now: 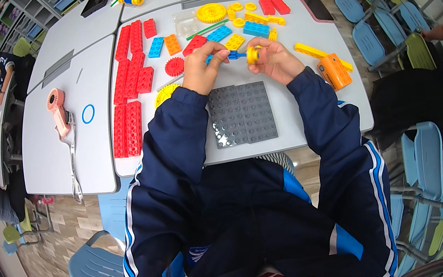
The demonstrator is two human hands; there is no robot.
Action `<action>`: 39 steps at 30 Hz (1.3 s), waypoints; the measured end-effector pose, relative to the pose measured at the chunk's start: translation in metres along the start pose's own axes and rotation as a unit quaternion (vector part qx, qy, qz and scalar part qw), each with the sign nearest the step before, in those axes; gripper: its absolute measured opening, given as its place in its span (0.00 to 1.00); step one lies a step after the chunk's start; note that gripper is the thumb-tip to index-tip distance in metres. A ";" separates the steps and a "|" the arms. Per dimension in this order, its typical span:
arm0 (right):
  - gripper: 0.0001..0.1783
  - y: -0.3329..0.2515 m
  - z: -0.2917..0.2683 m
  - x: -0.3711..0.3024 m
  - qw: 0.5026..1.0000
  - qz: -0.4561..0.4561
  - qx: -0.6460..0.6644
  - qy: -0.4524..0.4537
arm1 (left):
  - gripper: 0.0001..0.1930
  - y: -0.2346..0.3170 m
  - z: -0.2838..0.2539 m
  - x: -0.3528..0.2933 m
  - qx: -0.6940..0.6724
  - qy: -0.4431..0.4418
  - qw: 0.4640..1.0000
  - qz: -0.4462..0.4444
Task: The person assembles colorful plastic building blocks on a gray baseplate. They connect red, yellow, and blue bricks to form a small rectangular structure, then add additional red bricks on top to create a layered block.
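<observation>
Pinching a blue rod (237,54) in the head view, the left hand (203,68) is holding its grip closed, while the right hand (278,62) is gripping a yellow wheel (252,55) at the rod's other end. Both pieces are hanging above the worktop (290,119), beyond two dark grey studded plates (228,116). Red bricks (121,82) are lying leftward; an orange block (334,72) is resting rightward.
</observation>
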State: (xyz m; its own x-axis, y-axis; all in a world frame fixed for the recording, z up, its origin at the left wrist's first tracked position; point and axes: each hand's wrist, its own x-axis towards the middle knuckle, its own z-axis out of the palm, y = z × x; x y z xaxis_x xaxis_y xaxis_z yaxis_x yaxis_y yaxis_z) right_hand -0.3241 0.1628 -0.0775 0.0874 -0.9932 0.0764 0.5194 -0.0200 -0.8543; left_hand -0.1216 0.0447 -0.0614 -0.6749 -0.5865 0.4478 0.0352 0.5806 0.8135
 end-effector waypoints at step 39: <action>0.19 -0.014 0.008 0.003 0.999 -0.026 0.028 0.029 | 0.05 -0.017 -0.002 0.011 -0.113 0.043 0.992 -0.032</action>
State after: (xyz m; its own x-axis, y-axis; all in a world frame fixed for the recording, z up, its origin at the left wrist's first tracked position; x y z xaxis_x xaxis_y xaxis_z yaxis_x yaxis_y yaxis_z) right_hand -0.3238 0.1613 -0.0614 0.0092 -0.9960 0.0889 0.5684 -0.0679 -0.8200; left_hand -0.1282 0.0271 -0.0689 -0.6164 -0.6694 0.4147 0.1656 0.4047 0.8993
